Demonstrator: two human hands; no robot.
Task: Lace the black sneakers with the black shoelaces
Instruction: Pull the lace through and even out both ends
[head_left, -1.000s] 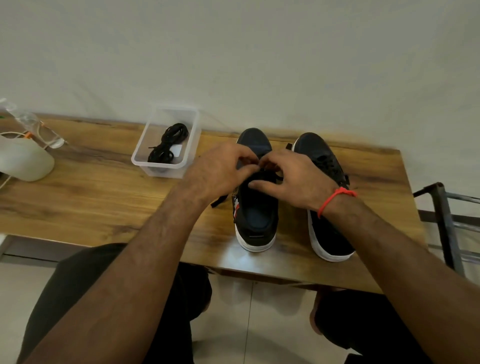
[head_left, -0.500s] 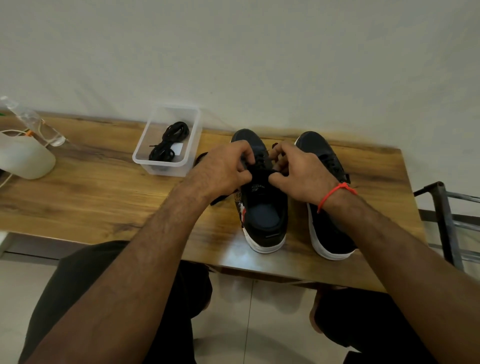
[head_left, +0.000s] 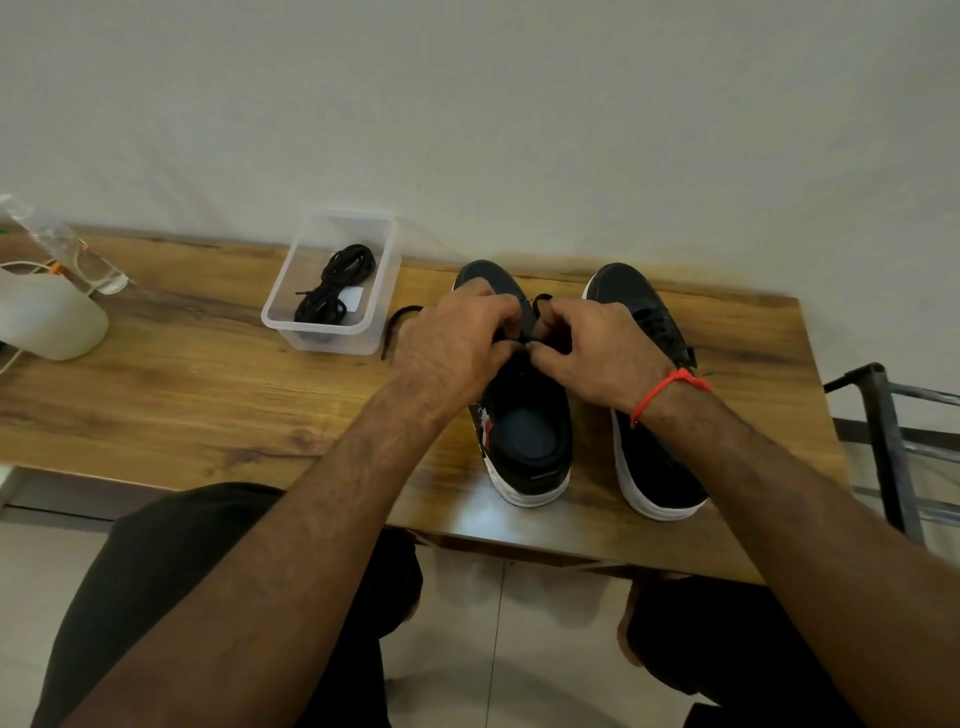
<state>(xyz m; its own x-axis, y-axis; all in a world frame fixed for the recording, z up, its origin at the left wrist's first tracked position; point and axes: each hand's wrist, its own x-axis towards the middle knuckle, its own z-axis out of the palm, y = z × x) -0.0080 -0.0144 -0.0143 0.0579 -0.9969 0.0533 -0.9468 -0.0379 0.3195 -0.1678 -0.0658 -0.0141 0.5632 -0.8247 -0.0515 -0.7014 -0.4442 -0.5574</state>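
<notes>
Fingers of left hand and right hand pinch black shoelace over white-soled black left sneaker

A white jug and clear bottle sit at the wooden table's far-left end.

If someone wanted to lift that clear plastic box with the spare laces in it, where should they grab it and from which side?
Probably by the rim of the clear plastic box, coming down from above and pinching its two long walls. It stands upright and open-topped, and its left side faces bare table. The bundled shoelace lies low inside, out of the fingers' way. On its right a loose lace end and the left hand crowd it.
</notes>
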